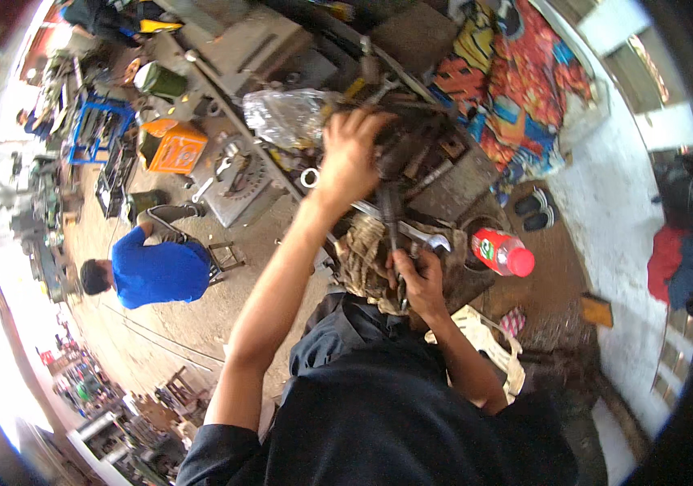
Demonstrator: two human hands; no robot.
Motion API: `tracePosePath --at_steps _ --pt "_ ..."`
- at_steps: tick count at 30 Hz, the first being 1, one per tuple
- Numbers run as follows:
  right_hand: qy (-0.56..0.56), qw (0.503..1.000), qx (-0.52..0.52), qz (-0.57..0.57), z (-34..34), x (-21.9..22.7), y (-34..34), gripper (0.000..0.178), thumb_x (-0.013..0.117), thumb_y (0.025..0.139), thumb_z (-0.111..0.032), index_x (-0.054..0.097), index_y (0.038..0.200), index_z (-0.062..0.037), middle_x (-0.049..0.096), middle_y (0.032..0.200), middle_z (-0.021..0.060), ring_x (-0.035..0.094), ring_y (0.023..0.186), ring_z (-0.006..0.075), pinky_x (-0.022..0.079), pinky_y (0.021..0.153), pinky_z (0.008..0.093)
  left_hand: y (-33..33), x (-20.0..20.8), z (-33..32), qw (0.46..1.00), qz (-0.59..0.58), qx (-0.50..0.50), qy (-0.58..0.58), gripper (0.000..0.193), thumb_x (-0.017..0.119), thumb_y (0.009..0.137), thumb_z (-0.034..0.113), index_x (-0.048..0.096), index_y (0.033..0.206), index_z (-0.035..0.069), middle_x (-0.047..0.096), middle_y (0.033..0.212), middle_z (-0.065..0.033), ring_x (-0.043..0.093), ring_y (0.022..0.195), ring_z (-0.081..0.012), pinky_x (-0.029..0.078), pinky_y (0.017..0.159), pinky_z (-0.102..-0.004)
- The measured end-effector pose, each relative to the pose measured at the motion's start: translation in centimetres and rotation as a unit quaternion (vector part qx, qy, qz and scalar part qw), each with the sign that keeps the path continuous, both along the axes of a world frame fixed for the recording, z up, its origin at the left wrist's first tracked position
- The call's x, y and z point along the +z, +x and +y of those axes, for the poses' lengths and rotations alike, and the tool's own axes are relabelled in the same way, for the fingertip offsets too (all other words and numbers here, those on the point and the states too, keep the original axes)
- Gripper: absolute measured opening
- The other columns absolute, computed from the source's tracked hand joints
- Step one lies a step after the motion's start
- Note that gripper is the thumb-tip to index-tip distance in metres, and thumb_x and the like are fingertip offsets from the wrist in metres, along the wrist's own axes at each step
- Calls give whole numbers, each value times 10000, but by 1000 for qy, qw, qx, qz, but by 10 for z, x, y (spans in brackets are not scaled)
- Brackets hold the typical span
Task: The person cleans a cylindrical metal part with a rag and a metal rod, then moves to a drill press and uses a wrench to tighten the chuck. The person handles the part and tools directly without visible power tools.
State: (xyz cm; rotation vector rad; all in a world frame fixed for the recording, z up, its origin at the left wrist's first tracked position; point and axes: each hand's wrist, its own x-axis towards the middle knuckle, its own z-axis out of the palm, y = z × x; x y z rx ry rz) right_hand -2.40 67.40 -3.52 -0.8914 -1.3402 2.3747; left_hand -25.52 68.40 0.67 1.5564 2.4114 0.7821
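My left hand [352, 158] reaches over the bench with its fingers spread at a dark metal part [395, 154], slightly blurred. Below it, a long dark metal rod [391, 215] runs toward my body. My right hand [421, 283] is closed around the lower end of this rod, near my waist. A shiny open-ended spanner [431, 239] lies just above the right hand, its jaw to the right. Beneath the rod is a crumpled brown cloth [361, 255]. A metal ring [309, 177] sits left of my left wrist.
Right of the cloth lies a red bottle [500, 249] with a pink cap. Clear plastic wrapping [285, 116] and another spanner [383, 89] rest farther up the bench. On the left, a person in blue [160, 267] sits near an orange container [174, 147]. Sandals [533, 210] are at right.
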Motion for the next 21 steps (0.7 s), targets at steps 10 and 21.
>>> tracePosePath --at_steps 10,21 --pt "-23 997 -79 6 -5 -3 -3 299 606 1007 -279 630 890 -5 619 729 34 578 576 112 451 528 262 18 72 -88 962 -122 135 202 312 605 788 -105 703 1037 56 640 1253 -129 585 1208 -303 448 1043 -398" --pt "7 997 -60 -40 -3 9 -6 354 619 988 -353 620 848 -29 594 678 37 541 521 107 410 467 258 -88 22 -143 953 -131 236 137 280 629 839 -10 725 1092 60 654 1189 -173 640 1033 -301 488 896 -351"
